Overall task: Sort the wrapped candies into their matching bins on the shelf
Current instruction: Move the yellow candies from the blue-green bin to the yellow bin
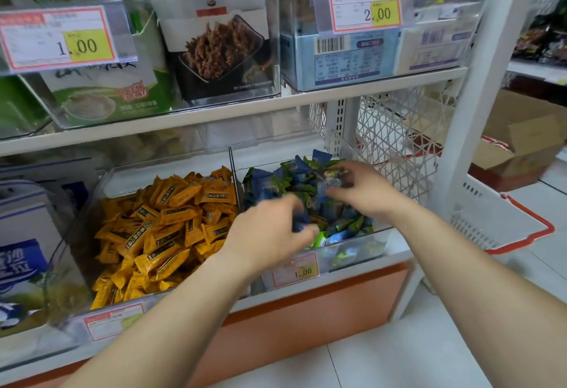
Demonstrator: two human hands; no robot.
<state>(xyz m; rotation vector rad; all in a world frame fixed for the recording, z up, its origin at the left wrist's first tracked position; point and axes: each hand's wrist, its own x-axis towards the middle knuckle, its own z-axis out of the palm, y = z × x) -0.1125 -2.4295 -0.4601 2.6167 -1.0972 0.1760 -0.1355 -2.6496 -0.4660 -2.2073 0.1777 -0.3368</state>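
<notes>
1. Fingers of the left hand: curled down into the heap of blue and green candies, apparently closed round a few blue wrappers, though blurred.
2. Fingers of the right hand: pinching one wrapper from the same heap between thumb and fingertips, lifted slightly above the rest.
3. Both hands inside the right bin on the bottom shelf, near each other but apart.
4. Across the clear divider, to the left of both hands: the left bin, filled with yellow candies. Left hand nearer to it, so better placed for any carry that way.
5. Between the hands, just beside the left fingertips: possibly a yellowish wrapper sunk in the heap, too small to be sure.
6. Candies: small flat pillow packs, crimped ends, glossy; long axes pointing every way, none aligned, likely slippery.
</notes>
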